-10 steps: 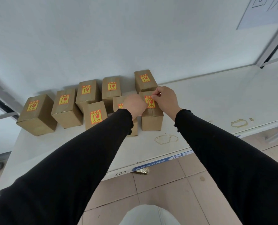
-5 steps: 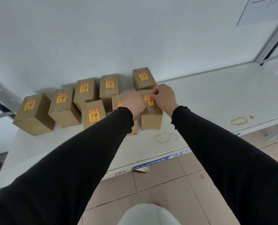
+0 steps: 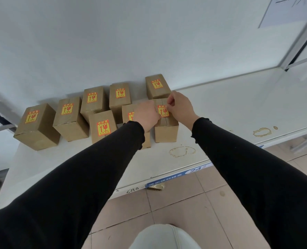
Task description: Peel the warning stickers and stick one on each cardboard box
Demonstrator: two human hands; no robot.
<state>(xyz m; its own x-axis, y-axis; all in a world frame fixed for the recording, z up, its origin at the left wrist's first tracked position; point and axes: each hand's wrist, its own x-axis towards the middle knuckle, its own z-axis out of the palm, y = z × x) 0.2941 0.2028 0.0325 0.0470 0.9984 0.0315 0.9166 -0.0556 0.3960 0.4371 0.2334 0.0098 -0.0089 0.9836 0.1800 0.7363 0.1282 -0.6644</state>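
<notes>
Several brown cardboard boxes stand on a white shelf [image 3: 238,108], each showing a yellow and red warning sticker on top. Both hands are at the front right box [image 3: 165,132]. Its warning sticker [image 3: 163,111] lies on the box top between my hands. My right hand [image 3: 180,106] pinches the sticker's upper right corner. My left hand [image 3: 146,115] has curled fingers on the sticker's left edge and covers part of the neighbouring box [image 3: 127,112]. The back right box [image 3: 157,85] stands just behind them.
More stickered boxes stand to the left in two rows, from the far left box [image 3: 36,126] to the front box [image 3: 102,128]. A white wall rises right behind them. Ring stains [image 3: 181,151] mark the shelf. A metal post [image 3: 296,42] stands at the right.
Both hands have stayed on the front right box's sticker. The right hand's fingers have shifted slightly along its right edge. The camera has drifted a little.
</notes>
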